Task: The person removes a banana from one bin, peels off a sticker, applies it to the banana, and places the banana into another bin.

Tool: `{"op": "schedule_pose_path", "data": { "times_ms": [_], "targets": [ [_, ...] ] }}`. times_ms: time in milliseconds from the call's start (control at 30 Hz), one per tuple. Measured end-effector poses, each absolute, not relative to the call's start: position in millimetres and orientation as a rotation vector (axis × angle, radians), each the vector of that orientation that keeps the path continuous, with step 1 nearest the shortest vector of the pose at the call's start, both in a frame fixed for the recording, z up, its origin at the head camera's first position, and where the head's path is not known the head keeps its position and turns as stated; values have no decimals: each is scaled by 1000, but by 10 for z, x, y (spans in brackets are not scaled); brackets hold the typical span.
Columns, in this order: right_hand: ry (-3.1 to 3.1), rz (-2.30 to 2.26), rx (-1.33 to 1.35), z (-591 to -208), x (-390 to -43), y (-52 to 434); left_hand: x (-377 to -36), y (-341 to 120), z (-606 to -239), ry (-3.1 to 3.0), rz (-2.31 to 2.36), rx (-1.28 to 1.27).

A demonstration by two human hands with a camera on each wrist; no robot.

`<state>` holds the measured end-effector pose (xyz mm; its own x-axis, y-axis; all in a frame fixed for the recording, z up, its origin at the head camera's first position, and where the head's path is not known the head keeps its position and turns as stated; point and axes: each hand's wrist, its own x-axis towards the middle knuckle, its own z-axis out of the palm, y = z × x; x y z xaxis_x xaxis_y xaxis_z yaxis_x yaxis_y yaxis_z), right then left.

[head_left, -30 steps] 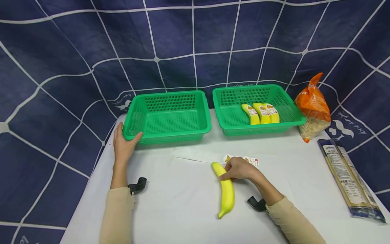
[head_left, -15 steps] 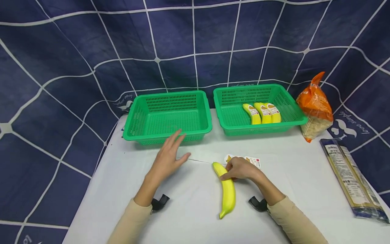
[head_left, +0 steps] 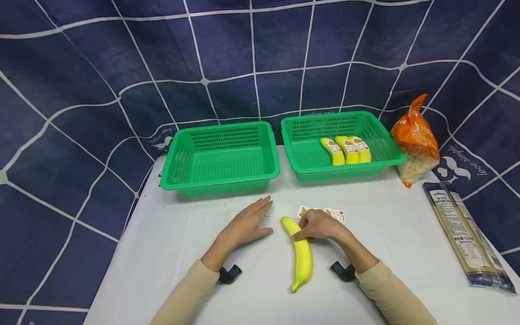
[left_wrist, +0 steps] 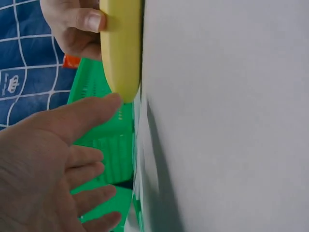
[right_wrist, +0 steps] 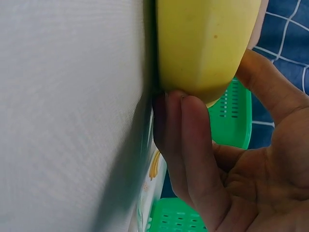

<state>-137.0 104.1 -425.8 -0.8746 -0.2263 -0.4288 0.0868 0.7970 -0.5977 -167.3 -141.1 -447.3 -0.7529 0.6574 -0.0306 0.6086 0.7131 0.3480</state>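
A: Going from the left, what does the person have in hand at this step?

B: The left hand (head_left: 245,225) lies flat on the white table (head_left: 170,253), fingers straight and relaxed, holding nothing. Its thumb tip comes very near the far end of the loose banana (head_left: 301,255); whether it touches, the pictures do not show clearly. The right hand (head_left: 318,224) has thumb and fingers curled around this same upper end. The banana lies on the table, in front of the 2 baskets.

A: So which step is it, in your judgement?

B: It looks like the moment of taking the banana. The next move probably needs a firm grip and a lift over a basket rim.

A: And the materials?

B: The banana is smooth, yellow, gently curved, perhaps plastic. The left basket (head_left: 221,155) is green perforated plastic, rectangular, with nothing inside. The right basket (head_left: 308,155) holds 3 labelled bananas (head_left: 346,150) side by side. Further right stand an orange crinkled bag (head_left: 415,140) and a long flat noodle packet (head_left: 461,234).
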Motion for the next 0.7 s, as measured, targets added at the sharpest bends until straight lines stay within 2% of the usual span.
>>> {"op": "schedule_pose_path", "data": {
  "times_ms": [700],
  "targets": [
    [2490,-864,-88,-4270,-1369,1042,-1744,-1453,-4663,2678,312,929]
  ]
}}
